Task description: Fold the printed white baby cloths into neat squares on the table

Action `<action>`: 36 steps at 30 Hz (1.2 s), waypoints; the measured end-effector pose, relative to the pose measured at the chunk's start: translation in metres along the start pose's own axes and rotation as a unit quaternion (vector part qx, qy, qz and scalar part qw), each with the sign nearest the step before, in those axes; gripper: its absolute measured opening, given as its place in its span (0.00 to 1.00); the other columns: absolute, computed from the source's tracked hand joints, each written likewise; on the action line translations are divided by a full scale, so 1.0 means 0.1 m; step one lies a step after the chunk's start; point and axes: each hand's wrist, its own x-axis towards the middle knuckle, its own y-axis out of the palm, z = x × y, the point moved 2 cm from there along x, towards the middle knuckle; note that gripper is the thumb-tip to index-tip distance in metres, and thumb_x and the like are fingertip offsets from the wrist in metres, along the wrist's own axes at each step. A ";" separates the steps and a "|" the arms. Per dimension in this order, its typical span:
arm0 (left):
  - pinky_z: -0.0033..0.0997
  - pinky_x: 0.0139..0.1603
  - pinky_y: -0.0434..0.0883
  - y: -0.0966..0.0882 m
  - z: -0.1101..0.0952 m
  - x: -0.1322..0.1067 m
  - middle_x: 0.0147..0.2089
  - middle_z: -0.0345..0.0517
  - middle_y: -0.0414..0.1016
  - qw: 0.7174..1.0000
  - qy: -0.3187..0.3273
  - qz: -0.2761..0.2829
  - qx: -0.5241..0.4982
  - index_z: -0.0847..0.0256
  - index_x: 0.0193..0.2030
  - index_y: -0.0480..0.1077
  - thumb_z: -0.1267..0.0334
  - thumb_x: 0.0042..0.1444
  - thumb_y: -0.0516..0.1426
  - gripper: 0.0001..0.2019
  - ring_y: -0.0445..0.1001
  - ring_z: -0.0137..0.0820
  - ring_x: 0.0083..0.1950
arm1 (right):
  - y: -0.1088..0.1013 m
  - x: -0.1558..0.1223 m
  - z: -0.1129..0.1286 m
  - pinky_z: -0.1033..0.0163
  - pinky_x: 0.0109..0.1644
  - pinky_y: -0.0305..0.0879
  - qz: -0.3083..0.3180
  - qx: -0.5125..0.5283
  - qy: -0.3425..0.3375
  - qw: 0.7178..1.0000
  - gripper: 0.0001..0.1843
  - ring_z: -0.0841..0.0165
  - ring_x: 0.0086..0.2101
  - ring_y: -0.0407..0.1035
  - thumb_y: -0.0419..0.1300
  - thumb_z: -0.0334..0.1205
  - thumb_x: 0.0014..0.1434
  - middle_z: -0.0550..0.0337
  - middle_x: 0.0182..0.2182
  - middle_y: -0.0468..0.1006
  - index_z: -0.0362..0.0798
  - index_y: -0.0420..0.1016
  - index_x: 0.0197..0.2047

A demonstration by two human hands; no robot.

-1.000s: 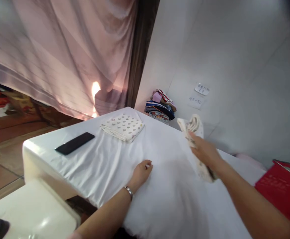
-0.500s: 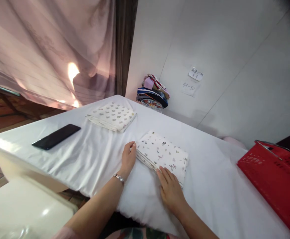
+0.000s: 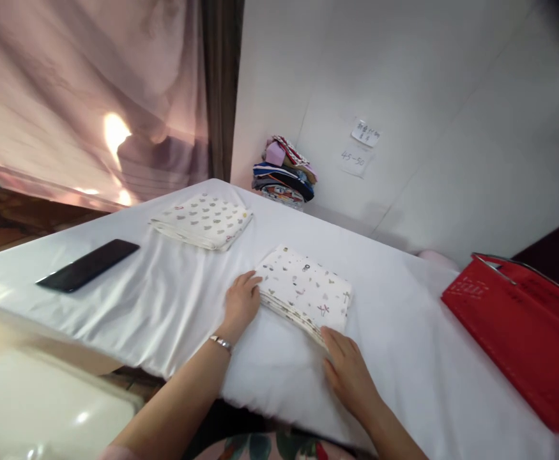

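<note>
A folded white cloth with small printed figures (image 3: 305,287) lies flat on the white-covered table (image 3: 174,300), right in front of me. My left hand (image 3: 239,305) rests against its left edge, fingers curled on the cloth's corner. My right hand (image 3: 349,370) lies flat at its near right corner, fingers stretched out and touching the stacked edges. A second folded cloth with a grey pattern (image 3: 202,220) sits farther back to the left.
A black phone (image 3: 87,264) lies near the table's left edge. A red plastic basket (image 3: 523,326) stands at the right. A pile of coloured folded clothes (image 3: 283,176) sits in the far corner by the white wall, under a paper note (image 3: 359,145). Pink curtains hang at the left.
A second ago my right hand held the printed cloth in the air; it now lies folded on the table with both hands at its edges. The view has shifted a little.
</note>
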 end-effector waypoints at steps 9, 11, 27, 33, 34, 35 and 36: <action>0.40 0.59 0.65 -0.02 0.08 0.10 0.55 0.46 0.69 0.995 -0.074 0.042 -0.052 0.58 0.41 0.75 0.54 0.55 0.49 0.17 0.69 0.38 0.53 | 0.00 -0.06 -0.11 0.52 0.60 0.57 -0.040 0.064 0.041 0.996 0.32 0.62 0.58 0.56 0.52 0.30 0.54 0.53 0.59 0.62 0.49 0.57 0.63; 0.38 0.57 0.66 -0.03 0.06 0.10 0.55 0.46 0.69 0.994 -0.083 0.046 -0.055 0.58 0.39 0.75 0.50 0.54 0.50 0.18 0.70 0.38 0.52 | 0.01 -0.08 -0.16 0.51 0.61 0.56 -0.055 0.064 0.069 0.994 0.31 0.61 0.59 0.54 0.52 0.31 0.55 0.53 0.60 0.62 0.49 0.57 0.63; 0.37 0.47 0.68 -0.09 -0.38 -0.35 0.44 0.46 0.71 0.986 0.064 0.150 0.038 0.56 0.35 0.74 0.54 0.57 0.49 0.14 0.71 0.35 0.44 | -0.19 0.04 -0.94 0.52 0.61 0.44 -0.072 -0.074 0.091 0.990 0.28 0.66 0.52 0.62 0.46 0.22 0.51 0.54 0.50 0.72 0.48 0.68 0.54; 0.46 0.51 0.64 -0.12 -0.58 -0.49 0.54 0.50 0.68 0.978 0.148 0.105 0.102 0.57 0.34 0.74 0.55 0.58 0.51 0.13 0.65 0.44 0.54 | -0.20 -0.09 -0.93 0.49 0.62 0.45 -0.002 -0.030 0.118 0.993 0.34 0.62 0.59 0.54 0.48 0.25 0.49 0.51 0.57 0.65 0.46 0.59 0.60; 0.47 0.52 0.63 -0.11 -0.62 -0.48 0.54 0.51 0.68 0.974 0.176 0.102 0.098 0.57 0.35 0.74 0.56 0.58 0.51 0.12 0.64 0.44 0.55 | -0.21 -0.07 -0.89 0.48 0.63 0.44 -0.006 -0.020 0.118 0.993 0.33 0.62 0.59 0.54 0.49 0.26 0.50 0.51 0.57 0.65 0.46 0.58 0.61; 0.47 0.53 0.62 -0.08 -0.66 -0.47 0.54 0.51 0.68 0.970 0.203 0.103 0.090 0.58 0.37 0.73 0.57 0.58 0.51 0.11 0.64 0.43 0.56 | -0.22 -0.04 -0.84 0.47 0.63 0.43 -0.010 -0.009 0.112 0.994 0.31 0.61 0.59 0.54 0.49 0.28 0.52 0.51 0.57 0.66 0.45 0.58 0.61; 0.48 0.53 0.61 -0.05 -0.71 -0.46 0.53 0.52 0.69 0.965 0.226 0.108 0.079 0.58 0.40 0.73 0.58 0.58 0.52 0.11 0.65 0.43 0.55 | -0.23 -0.01 -0.80 0.46 0.63 0.43 -0.014 0.001 0.103 0.995 0.29 0.61 0.59 0.54 0.49 0.30 0.54 0.51 0.56 0.66 0.46 0.58 0.60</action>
